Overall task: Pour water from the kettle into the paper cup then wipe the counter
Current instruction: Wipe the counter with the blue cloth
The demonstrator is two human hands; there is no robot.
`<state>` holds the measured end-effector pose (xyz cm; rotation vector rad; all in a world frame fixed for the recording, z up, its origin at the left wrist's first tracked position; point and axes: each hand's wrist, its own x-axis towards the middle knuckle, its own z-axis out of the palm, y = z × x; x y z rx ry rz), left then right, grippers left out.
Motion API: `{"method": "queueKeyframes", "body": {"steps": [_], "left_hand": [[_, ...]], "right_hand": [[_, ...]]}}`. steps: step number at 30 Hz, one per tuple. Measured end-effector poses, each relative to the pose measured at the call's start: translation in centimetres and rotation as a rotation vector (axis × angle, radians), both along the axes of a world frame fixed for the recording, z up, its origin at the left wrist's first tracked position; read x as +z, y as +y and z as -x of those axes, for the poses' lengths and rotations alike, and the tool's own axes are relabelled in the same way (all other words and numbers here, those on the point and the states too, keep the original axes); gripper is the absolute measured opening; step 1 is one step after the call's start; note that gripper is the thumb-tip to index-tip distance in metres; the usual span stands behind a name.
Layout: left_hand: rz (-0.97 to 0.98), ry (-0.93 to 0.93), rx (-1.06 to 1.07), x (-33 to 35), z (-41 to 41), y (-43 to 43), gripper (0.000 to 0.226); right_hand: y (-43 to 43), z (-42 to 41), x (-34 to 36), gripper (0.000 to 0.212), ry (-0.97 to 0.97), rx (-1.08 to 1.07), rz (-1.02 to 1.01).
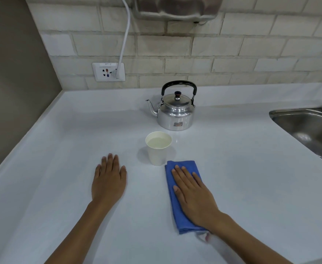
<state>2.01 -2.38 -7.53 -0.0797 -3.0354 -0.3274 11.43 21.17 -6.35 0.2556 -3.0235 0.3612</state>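
Note:
A shiny metal kettle (176,111) with a black handle stands upright near the back of the white counter (251,178), spout pointing left. In front of it stands a white paper cup (158,149) holding water. A folded blue cloth (177,199) lies flat on the counter just right of the cup. My right hand (193,193) rests palm-down on the cloth, fingers extended. My left hand (108,180) lies flat on the bare counter to the left of the cup, holding nothing.
A steel sink (309,128) is set into the counter at the right. A wall outlet (108,71) with a white cord plugged in sits on the tiled back wall. A brown side wall (13,92) borders the counter on the left.

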Motion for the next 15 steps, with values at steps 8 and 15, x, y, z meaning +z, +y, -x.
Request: {"method": "queueKeyframes", "body": {"steps": [8,15], "left_hand": [[-0.017,-0.018,0.017,0.5,-0.1,0.6,0.054],[-0.018,-0.036,0.029,0.6,0.0,0.7,0.054]], "right_hand": [[-0.8,0.1,0.1,0.055,-0.033,-0.131,-0.008],[-6.0,-1.3,0.5,0.056,-0.073,-0.025,-0.016]]}}
